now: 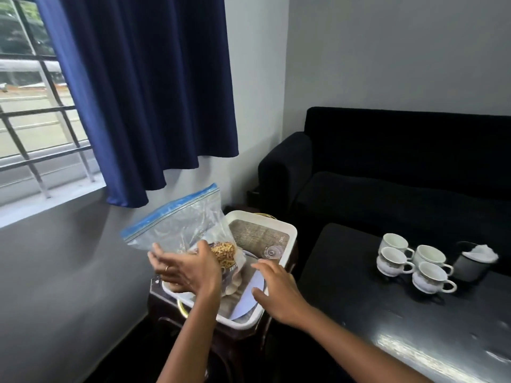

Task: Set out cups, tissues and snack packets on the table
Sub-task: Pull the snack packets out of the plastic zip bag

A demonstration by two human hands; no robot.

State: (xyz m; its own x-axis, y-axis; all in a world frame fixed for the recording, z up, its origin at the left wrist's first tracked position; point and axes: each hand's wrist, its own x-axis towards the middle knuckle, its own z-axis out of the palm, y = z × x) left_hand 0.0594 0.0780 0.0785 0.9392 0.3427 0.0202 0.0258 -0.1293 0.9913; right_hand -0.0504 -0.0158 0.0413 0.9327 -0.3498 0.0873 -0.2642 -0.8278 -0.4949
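Observation:
My left hand (184, 268) grips the lower part of a clear zip bag (179, 225) with a blue seal; snack packets show inside it. The bag is held upright over a white tray (287, 230) on a small dark side table. My right hand (273, 288) hovers open over the tray's near right side, fingers spread, touching nothing I can make out. On the black table (387, 327) to the right stand several white cups (414, 262) in a cluster. Beside them is a dark holder with white tissues (479, 254).
A black sofa (401, 167) runs behind the table. A blue curtain (143, 92) and a barred window (33, 111) are on the left wall. The tray also holds a glass lid (272, 251) and a pale flat sheet (253, 294).

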